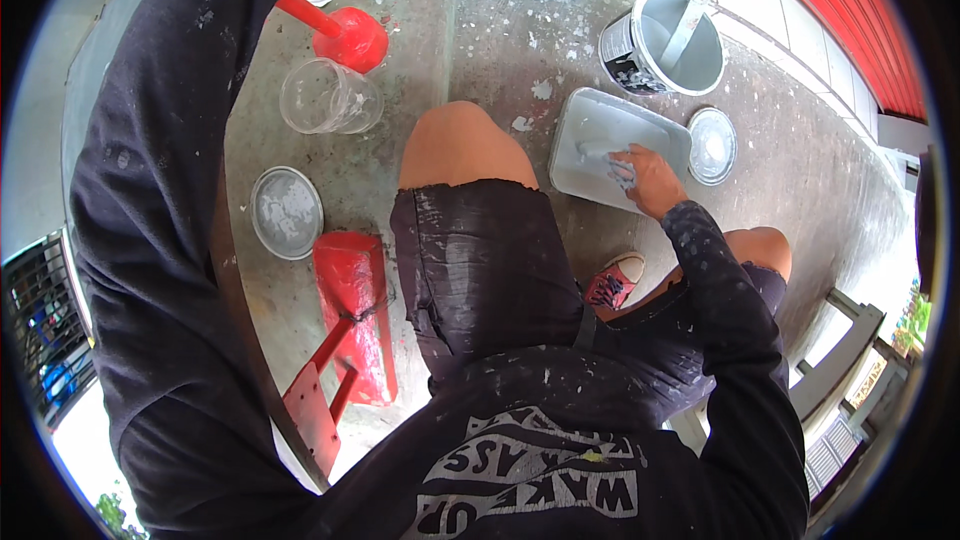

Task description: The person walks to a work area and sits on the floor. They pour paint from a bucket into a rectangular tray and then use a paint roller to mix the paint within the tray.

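Note:
My right hand reaches over a grey rectangular paint tray in front of my knees. Its fingers are bent together and smeared with pale grey paint. A small paint-coated shape lies by the fingertips in the tray; I cannot make out what it is or whether the fingers grip it. My left arm stretches up along the left side, and its hand lies beyond the top edge of the picture.
A paint bucket with a flat stick stands behind the tray, a round lid beside it. To the left are a clear plastic tub, another lid, a red round-based post and a red metal piece.

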Motion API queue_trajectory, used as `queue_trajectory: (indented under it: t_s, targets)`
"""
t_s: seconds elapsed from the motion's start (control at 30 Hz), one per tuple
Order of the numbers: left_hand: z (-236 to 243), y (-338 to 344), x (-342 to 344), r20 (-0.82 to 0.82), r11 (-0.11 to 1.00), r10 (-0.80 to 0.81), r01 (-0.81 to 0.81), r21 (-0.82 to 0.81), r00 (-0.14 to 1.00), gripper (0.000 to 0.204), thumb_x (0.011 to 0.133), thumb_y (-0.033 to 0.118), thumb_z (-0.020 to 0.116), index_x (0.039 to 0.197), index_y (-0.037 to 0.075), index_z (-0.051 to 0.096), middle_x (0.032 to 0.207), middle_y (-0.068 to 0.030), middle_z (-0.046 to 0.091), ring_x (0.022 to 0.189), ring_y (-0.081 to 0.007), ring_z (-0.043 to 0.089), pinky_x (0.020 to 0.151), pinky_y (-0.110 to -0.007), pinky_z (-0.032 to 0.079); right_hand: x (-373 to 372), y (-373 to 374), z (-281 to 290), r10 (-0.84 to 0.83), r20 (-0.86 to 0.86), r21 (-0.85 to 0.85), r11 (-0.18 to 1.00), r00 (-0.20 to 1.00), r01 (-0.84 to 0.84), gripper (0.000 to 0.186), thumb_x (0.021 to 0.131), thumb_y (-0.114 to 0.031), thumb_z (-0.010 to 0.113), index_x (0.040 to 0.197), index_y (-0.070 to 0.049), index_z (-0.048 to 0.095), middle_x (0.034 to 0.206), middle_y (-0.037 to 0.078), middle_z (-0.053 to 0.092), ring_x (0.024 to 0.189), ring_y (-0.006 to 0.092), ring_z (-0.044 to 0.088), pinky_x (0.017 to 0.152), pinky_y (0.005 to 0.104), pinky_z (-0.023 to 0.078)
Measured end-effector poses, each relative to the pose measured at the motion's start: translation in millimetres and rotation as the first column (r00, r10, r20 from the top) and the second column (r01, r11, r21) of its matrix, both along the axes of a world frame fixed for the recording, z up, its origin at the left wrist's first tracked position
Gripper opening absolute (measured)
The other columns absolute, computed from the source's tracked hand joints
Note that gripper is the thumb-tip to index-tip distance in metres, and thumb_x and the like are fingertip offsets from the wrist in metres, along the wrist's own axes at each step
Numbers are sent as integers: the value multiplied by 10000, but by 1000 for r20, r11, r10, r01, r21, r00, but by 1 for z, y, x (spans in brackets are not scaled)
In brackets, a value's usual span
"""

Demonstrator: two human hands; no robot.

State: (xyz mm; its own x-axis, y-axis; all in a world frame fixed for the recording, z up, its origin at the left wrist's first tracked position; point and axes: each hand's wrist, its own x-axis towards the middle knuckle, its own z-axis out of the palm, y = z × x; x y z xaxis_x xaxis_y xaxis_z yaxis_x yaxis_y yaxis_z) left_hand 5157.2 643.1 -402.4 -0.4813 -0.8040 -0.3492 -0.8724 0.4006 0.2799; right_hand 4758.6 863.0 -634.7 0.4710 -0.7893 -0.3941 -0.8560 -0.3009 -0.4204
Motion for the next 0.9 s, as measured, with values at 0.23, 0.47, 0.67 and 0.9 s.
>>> queue_trajectory:
  t_s: [0.23, 0.47, 0.67, 0.9]
  targets:
    - [11, 7, -4, -28, 999, -42, 42, 31, 999, 617, 907, 443, 607, 1328, 2, 517, 1045, -170, 703, 954, -234, 654, 889, -307, 466, -26, 10, 2, -48, 142, 72, 997, 989, 38, 480, 681, -44, 733, 1154, -90, 657, 1167, 171, 625, 1044, 371, 590, 976, 412, 444]
    - [-4, -3, 2, -10, 995, -89, 89, -34, 996, 611, 905, 446, 610, 1323, 9, 522, 1077, -176, 696, 986, -241, 651, 909, -313, 463, -19, -4, -8, -129, 160, 151, 983, 979, 104, 389, 700, -35, 708, 1088, -57, 686, 1084, 158, 678, 1019, 355, 615, 919, 403, 475]
    - [1, 0, -2, -24, 1000, -20, 21, 11, 1000, 595, 905, 436, 613, 1318, 16, 530, 1079, -182, 695, 976, -244, 657, 898, -316, 472, -33, -10, -21, -196, 36, -99, 975, 980, 198, 473, 710, -46, 705, 1175, -106, 639, 1103, 152, 643, 1014, 374, 594, 932, 420, 467]
    - [0, 0, -2, 4, 999, -32, 32, -27, 999, 570, 901, 420, 617, 1301, 22, 544, 1061, -177, 701, 978, -260, 657, 890, -326, 475, -34, -14, -2, -127, 31, -213, 968, 991, 130, 588, 716, -83, 710, 1280, -133, 555, 1136, 155, 582, 992, 398, 579, 896, 463, 471]
